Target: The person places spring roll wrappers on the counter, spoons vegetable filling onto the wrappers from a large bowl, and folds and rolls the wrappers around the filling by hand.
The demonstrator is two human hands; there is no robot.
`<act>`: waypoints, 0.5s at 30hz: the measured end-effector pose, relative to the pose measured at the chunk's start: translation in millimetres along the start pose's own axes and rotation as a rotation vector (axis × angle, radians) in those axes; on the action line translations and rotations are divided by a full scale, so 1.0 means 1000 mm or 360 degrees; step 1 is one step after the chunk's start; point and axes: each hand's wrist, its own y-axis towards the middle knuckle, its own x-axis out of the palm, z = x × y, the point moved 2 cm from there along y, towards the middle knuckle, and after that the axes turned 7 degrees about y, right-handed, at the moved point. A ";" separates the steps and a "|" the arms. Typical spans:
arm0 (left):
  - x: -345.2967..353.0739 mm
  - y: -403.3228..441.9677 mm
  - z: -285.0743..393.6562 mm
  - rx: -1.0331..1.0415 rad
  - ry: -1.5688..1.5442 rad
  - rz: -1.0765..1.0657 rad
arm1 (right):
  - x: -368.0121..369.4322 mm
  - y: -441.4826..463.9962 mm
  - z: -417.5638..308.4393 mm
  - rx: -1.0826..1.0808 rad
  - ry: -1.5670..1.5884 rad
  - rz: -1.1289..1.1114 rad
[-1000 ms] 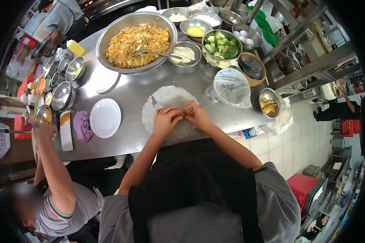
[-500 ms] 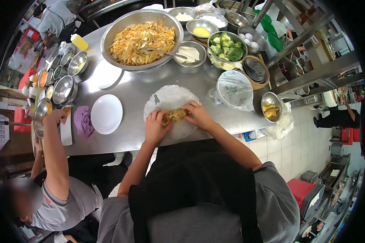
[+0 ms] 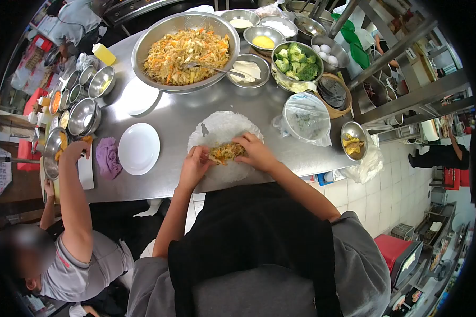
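A round, translucent white wrapper sheet (image 3: 230, 121) lies on the steel table, with a small tear at its upper left. On it rests a log of noodle-and-vegetable filling (image 3: 228, 152). My left hand (image 3: 196, 164) is at the filling's left end, fingers pinched together; what they hold is too small to make out. My right hand (image 3: 255, 152) is curled round the filling's right end. Further up the table stands a big steel bowl of shredded noodle mix (image 3: 188, 55) with a spoon in it. Two white plates, one of them (image 3: 139, 149) nearer, lie to the left.
Broccoli (image 3: 297, 62), eggs (image 3: 329, 54) and a bag-covered bowl (image 3: 306, 117) stand at the right. A purple cloth (image 3: 108, 158) and several small bowls lie left. A co-worker's arm (image 3: 75, 198) reaches over the left end; metal shelf bars (image 3: 402, 47) cross the upper right.
The filling was mostly hidden between my hands, then came into view. My left hand has shifted left and down to its end. The table view has shifted slightly, and the co-worker's hand has moved up.
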 end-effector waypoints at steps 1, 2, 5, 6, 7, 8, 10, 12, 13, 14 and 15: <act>0.002 0.001 0.000 -0.0006 -0.0070 0.0034 | 0.002 0.001 0.001 -0.0004 -0.0001 -0.0002; 0.003 0.002 -0.001 -0.0015 -0.0139 0.0069 | 0.003 0.001 0.002 -0.0004 0.0005 -0.0001; 0.000 0.003 0.001 0.0003 -0.0142 0.0080 | 0.003 0.000 0.001 -0.0003 0.0028 0.0010; 0.000 0.004 0.002 0.0061 -0.0021 0.0103 | 0.002 0.000 0.001 -0.0003 0.0038 0.0018; 0.000 0.005 0.003 0.0119 0.0100 0.0125 | 0.002 0.000 0.000 -0.0003 0.0048 0.0027; 0.000 0.005 0.005 0.0177 0.0221 0.0146 | 0.002 0.000 0.000 0.0016 0.0021 0.0017; 0.003 0.005 0.007 0.0260 0.0381 0.0216 | 0.002 0.000 0.002 0.0053 -0.0035 -0.0001; 0.009 0.004 0.008 0.0252 0.0391 0.0266 | 0.003 -0.001 0.004 0.0074 -0.0008 0.0003; 0.012 0.001 0.007 0.0202 0.0322 0.0282 | 0.003 -0.001 0.004 0.0084 0.0006 0.0005; 0.013 -0.002 0.006 0.0152 0.0253 0.0297 | 0.003 -0.002 0.003 0.0043 -0.0025 0.0046; 0.014 -0.005 0.005 0.0090 0.0167 0.0273 | 0.001 -0.004 0.000 0.0003 -0.0057 0.0085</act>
